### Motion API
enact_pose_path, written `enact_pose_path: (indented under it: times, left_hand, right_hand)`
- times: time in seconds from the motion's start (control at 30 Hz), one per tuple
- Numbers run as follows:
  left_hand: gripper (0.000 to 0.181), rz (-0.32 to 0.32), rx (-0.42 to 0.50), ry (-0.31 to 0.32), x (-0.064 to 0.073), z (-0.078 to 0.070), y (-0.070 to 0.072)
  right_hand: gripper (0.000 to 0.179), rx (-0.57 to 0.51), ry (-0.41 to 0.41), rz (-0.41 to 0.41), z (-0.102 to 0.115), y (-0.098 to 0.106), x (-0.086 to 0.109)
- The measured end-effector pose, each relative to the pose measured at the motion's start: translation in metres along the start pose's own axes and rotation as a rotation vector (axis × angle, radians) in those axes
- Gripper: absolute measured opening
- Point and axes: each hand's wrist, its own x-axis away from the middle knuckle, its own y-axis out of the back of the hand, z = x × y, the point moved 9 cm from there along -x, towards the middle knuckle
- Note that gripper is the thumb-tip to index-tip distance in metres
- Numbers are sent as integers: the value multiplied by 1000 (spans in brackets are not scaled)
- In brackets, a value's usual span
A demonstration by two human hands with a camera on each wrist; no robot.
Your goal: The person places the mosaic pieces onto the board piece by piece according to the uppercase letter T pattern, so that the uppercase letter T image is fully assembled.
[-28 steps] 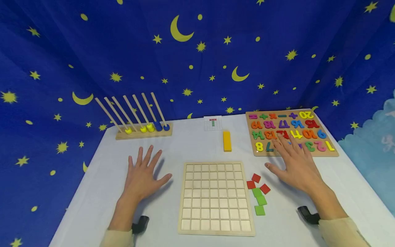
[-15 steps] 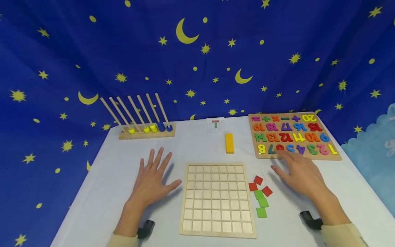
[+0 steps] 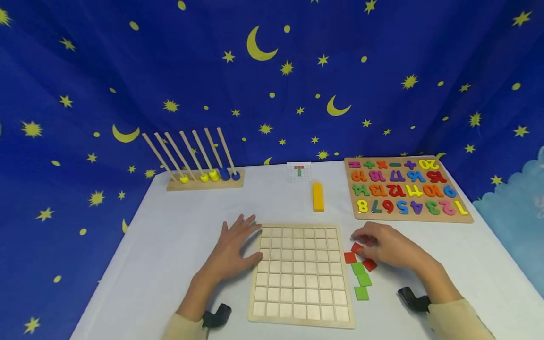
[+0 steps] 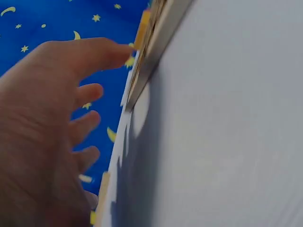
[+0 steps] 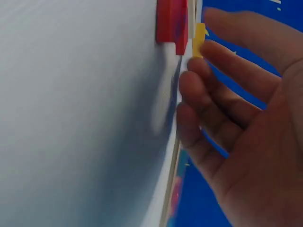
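Head: lower right, my right hand [image 3: 386,244] curves by the red tiles [image 3: 350,258]; lower centre, my left hand [image 3: 231,249] is at the grid board [image 3: 299,268]. Left wrist: fingers spread, empty. Right wrist: thumb apart from fingers, empty; pinching edges should spare neighbours.

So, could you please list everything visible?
Wooden grid board: 1, tan, front
Flat square tiles: 3 red, 3 green, beside board
Rectangular block: 1, yellow, centre
Gridded card: 1, mostly white, rear
Wooden number puzzle: 1, multicoloured, right
Wooden bead rack: 1, tan, left
Tabletop: 1, white, below
Starry curtain: 1, blue, behind
Cloudy cloth: 1, light-blue, right
Wrist devices: 2, black, wrists
Sleeves: 2, beige, forearms
Left hand: 1, by board
Right hand: 1, near tiles
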Motion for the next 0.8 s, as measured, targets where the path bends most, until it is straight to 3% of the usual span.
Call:
enact_pose_path:
  times: [0.1,0.2,0.47,0.8]
  left_hand:
    - [70,56,-38,-49,2,-6,-17]
    - [70,63,-31,-55,3,-7,-23]
    - [72,73,-67,-22,1,-2,-23]
    - [72,68,-58,-25,2,1,-25]
  right_hand:
    - [30,-9,-34,54,-4,-10,0]
    - [29,-1,-39,47,-3,-10,-1]
    - [31,42,-74,72,-1,-6,-1]
    - [32,73,-63,-9,-4,-2,0]
